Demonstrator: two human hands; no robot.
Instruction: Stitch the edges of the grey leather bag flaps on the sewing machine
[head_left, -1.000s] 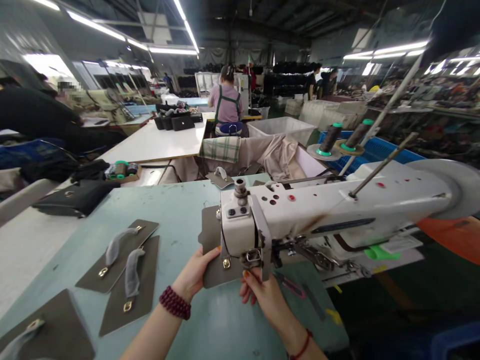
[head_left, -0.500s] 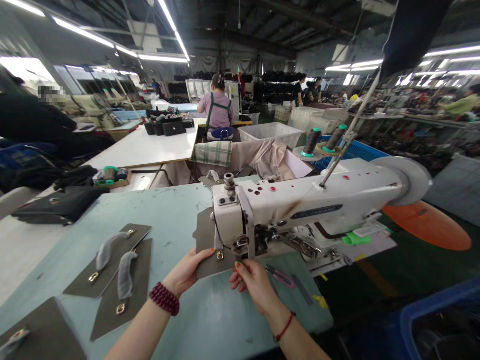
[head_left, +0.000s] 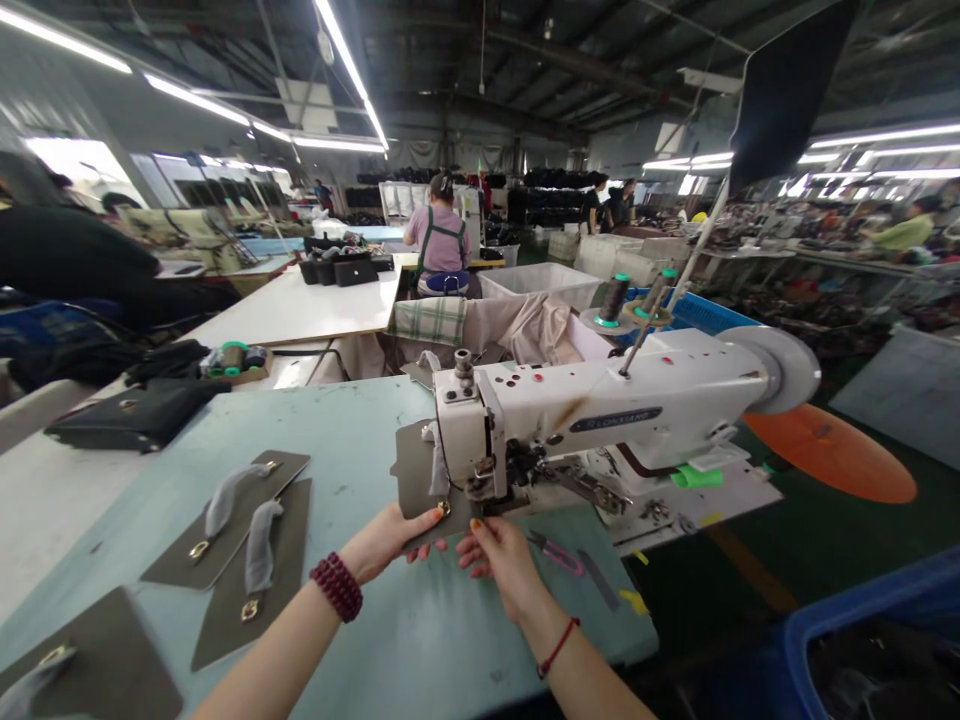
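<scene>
A grey bag panel [head_left: 414, 470] with a wrapped handle [head_left: 437, 462] and a gold buckle lies partly under the head of a white sewing machine [head_left: 517, 400]. My left hand [head_left: 390, 540] grips the panel's near left edge, its thumb beside the buckle and fingers curled beneath. Close to the needle area, my right hand [head_left: 499, 560] pinches the panel's near right edge between thumb and fingers. The machine head hides the panel's right part. Pink thread snips [head_left: 559, 553] lie right of my right hand.
Several similar panels with wrapped handles [head_left: 259, 550] lie on the pale green tabletop [head_left: 337, 430] at left. A black bag [head_left: 135, 415] sits beyond them. An orange disc [head_left: 832, 450] juts out at right, above a blue bin [head_left: 802, 640]. Thread spools [head_left: 615, 298] stand behind the machine.
My left hand's thumb has moved onto the panel beside the buckle, and its fingers now show under the edge. The camera view has shifted slightly; my right hand stays at the panel's edge.
</scene>
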